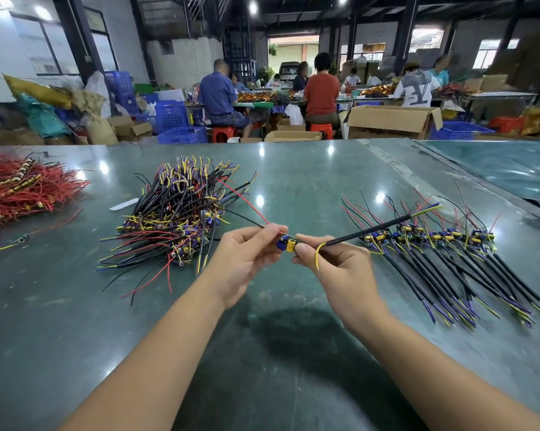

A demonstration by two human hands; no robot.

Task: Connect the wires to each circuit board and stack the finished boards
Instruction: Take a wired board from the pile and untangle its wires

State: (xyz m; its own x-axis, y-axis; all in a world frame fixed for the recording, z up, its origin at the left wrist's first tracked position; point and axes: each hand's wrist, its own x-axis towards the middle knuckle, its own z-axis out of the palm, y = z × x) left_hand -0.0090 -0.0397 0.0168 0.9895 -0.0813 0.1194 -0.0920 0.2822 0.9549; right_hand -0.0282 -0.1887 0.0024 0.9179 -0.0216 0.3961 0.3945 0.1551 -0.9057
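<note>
Between both hands, above the green table, is a small circuit board (288, 244) with blue and yellow parts. My left hand (246, 259) pinches its left end, where a red wire (246, 199) and a thin black one trail off to the left. My right hand (327, 265) pinches the right end together with a black sheathed cable (377, 227); a yellow wire (317, 255) curls down from it. A tangled heap of boards and wires (181, 213) lies at centre left. A neat row of wired boards (433, 237) lies to the right.
A pile of red wires (19, 188) fills the far left of the table (293, 337). One loose board with a yellow wire (19, 239) lies near the left edge. Behind the table, people sit at benches among blue crates (181, 135) and cardboard boxes (393, 121).
</note>
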